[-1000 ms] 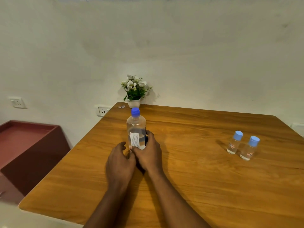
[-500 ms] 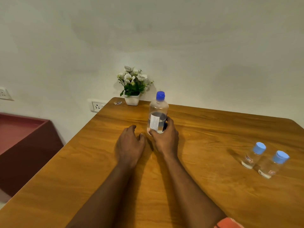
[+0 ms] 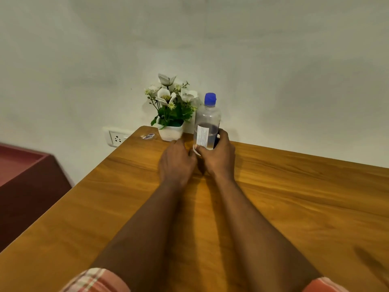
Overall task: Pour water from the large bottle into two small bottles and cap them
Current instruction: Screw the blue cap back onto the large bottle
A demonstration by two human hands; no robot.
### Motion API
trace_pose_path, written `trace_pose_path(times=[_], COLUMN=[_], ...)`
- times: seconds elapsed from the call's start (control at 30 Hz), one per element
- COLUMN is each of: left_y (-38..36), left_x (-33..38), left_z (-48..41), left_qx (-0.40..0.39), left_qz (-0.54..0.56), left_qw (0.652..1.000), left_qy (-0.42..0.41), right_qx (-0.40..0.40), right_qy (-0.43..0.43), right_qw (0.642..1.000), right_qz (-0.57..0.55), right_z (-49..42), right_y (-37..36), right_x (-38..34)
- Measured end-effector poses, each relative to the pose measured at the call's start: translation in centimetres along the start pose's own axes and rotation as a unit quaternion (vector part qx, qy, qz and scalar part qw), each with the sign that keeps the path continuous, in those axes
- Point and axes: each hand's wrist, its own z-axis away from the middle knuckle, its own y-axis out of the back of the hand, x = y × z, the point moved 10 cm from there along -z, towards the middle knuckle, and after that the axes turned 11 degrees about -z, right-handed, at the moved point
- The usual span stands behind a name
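A pale wall (image 3: 273, 60) backs a wooden table (image 3: 294, 207), with a red cabinet (image 3: 27, 186) off its left edge. Both forearms reach to the table's far left corner. The right hand (image 3: 219, 159) wraps fingers and thumb round the lower half of the bottle (image 3: 207, 121), which stands upright on the table just right of a potted plant (image 3: 171, 110). The left hand (image 3: 176, 163) lies loose beside the bottle's foot, holding nothing; whether its thumb touches the bottle I cannot tell. A socket (image 3: 116, 138) sits on the wall by the corner. The blue cap (image 3: 210, 99) is on, and the bottle looks under half full. No small bottles are in view. This looks like the opening step: the bottle is gripped, nothing poured. Next, I judge, the left hand must unscrew the cap while the right steadies the bottle.
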Motion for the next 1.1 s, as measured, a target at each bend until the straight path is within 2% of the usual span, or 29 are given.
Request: trace_pose_path(times=[0.23,0.7,0.9,1.1], left_y=[-0.8,-1.0,-0.3,1.2], left_x=[-0.1,-0.3,-0.2,4.7], left_z=[-3.2,-2.5,0.6,9.0], left_qx=[0.023,0.040,-0.006,-0.067], left_qz=[-0.008,-0.016,0.005,-0.014], left_qw=[1.000,0.999,1.000,0.995], left_qy=[-0.002,-0.008,-0.003,-0.074], right_qx=[-0.016,-0.026,-0.028,-0.063], right_qy=[0.016,-0.003,-0.077,-0.133], right_qw=[1.000,0.999,0.997,0.988], right_qz=[0.014,0.029,-0.001,-0.047], right_z=[-2.3,-1.9,0.9,8.2], right_y=[-1.7,-2.1,0.4,4.6], right_x=[0.0,0.7,1.2,0.1])
